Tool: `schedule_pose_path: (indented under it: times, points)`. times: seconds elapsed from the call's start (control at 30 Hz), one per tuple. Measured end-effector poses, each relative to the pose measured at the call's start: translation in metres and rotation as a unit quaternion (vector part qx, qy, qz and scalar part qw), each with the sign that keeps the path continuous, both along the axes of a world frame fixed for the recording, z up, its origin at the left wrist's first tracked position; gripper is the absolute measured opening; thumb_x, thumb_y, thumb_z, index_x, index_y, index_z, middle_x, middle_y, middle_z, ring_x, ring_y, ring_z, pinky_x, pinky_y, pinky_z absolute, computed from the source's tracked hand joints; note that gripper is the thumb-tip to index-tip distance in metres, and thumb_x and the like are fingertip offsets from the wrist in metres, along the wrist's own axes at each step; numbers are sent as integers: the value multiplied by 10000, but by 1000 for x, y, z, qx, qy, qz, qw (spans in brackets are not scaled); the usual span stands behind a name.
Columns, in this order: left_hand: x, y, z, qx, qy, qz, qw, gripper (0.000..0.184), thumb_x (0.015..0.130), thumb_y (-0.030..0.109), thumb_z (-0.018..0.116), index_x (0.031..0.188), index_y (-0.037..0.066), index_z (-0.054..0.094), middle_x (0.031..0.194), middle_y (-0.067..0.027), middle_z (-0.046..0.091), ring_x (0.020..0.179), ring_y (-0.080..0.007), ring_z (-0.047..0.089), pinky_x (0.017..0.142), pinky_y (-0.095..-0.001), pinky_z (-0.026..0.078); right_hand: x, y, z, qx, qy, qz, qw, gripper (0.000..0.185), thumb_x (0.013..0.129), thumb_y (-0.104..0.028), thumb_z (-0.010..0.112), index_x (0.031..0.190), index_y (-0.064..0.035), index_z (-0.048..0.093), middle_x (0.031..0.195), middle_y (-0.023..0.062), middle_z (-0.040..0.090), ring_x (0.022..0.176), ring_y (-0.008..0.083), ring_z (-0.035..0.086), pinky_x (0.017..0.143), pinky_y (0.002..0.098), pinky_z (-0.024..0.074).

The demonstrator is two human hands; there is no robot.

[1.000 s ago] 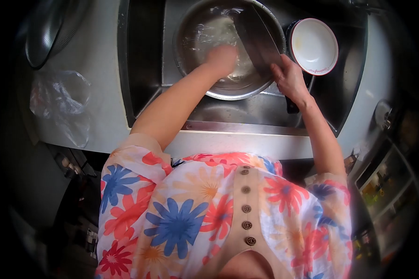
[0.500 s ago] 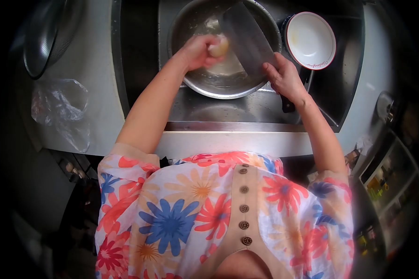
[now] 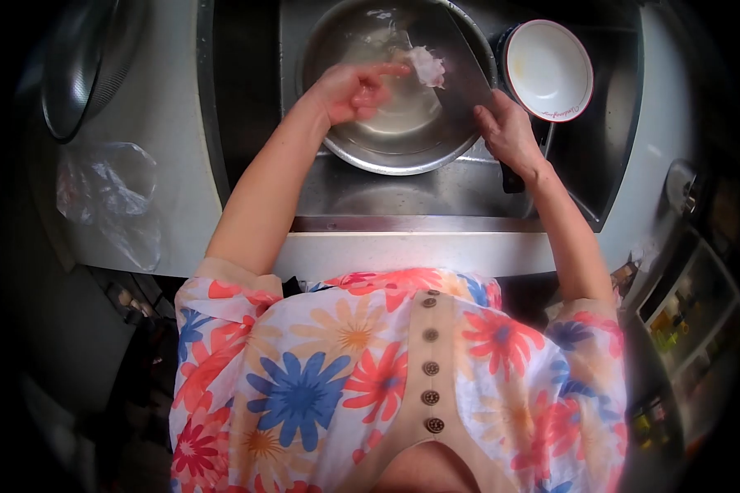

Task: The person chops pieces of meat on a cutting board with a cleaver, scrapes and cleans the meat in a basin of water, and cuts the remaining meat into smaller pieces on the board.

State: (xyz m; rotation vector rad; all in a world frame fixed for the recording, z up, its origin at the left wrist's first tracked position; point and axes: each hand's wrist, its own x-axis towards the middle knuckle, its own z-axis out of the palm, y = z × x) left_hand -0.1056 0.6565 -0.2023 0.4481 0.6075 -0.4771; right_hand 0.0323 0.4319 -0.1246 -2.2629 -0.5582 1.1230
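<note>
My right hand (image 3: 511,135) grips a cleaver (image 3: 460,70) with a dark handle, its wide blade slanting over a steel basin (image 3: 404,168). Cloudy liquid lies in the basin. A pale, pinkish-white soft lump (image 3: 426,67) is at the blade's left side; whether it sticks to the blade or is in the air beside it, I cannot tell. My left hand (image 3: 358,92) is over the basin's left part, index finger stretched toward the lump and the other fingers curled loosely. It looks wet and slightly blurred, with nothing visible held in it.
The basin stands in a steel sink (image 3: 419,201). A white bowl (image 3: 549,70) with a red rim is right of the basin. On the left counter (image 3: 177,164) lie a clear plastic bag (image 3: 111,193) and a mesh strainer (image 3: 74,74).
The pale lump has left my left hand and is now beside the blade. My left index finger has stretched out. The cleaver has shifted slightly right and its blade has turned.
</note>
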Motion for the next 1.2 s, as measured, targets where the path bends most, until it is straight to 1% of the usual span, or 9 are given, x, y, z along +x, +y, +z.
schedule_pose_path:
  times: [0.13,0.23,0.33,0.37,0.47,0.6,0.9,1.03,1.2]
  points:
    - [3,-5,-5,165,129,-9,978,426,820,137,522,1226,9,499,729,-88,572,496,-86,487,454,-241,419,-1,-2,8,0,-5,3,1000,158,890,-114,555,904,33,497,708,152,593,605,172,504,604,307,445]
    - [5,-8,-17,332,77,-33,940,449,776,174,606,1191,18,533,790,-109,620,663,-168,607,579,-318,508,-6,1,10,10,-2,-3,1000,179,885,-128,564,891,33,485,703,175,575,606,197,516,611,315,445]
    - [17,-23,-1,660,59,-73,745,482,749,200,645,1177,12,527,891,-132,627,866,-258,627,725,-399,514,-6,3,11,3,-31,19,999,188,882,-133,568,889,34,482,700,185,564,602,222,513,618,323,446]
    - [19,-29,4,741,37,-100,663,521,721,218,659,1189,35,522,1056,-173,599,1033,-335,575,878,-418,466,-5,3,12,0,-43,26,999,189,881,-134,568,889,34,482,700,188,561,600,232,511,620,325,447]
    - [30,-39,1,726,44,-231,646,565,702,229,671,1221,73,510,1210,-193,532,1107,-342,531,902,-404,454,1,-1,5,1,-63,33,997,181,880,-130,564,890,32,485,701,193,559,595,258,505,617,332,444]
    - [31,-27,-32,649,94,-95,749,474,658,213,711,1099,72,607,1053,-193,628,984,-291,612,855,-365,478,3,-5,5,-4,-48,26,998,172,880,-125,559,885,30,485,699,194,556,586,273,495,609,338,440]
    - [38,-36,-12,658,143,-119,730,353,635,173,731,909,-31,643,875,-136,672,830,-238,659,743,-322,519,-2,1,10,1,-49,19,999,189,878,-136,570,878,30,480,671,186,551,581,244,499,604,335,442]
    - [28,-21,-14,433,74,-49,897,302,699,123,687,960,2,593,801,-86,646,762,-162,652,606,-259,514,-4,2,14,5,-23,20,1000,179,887,-127,572,884,22,473,668,161,555,580,181,466,591,305,436]
    - [21,-6,1,296,8,-43,954,278,755,72,626,1015,15,548,876,-81,638,753,-147,640,540,-223,480,-13,2,6,93,-17,44,995,169,896,-119,572,889,13,466,670,143,556,586,143,428,575,285,426]
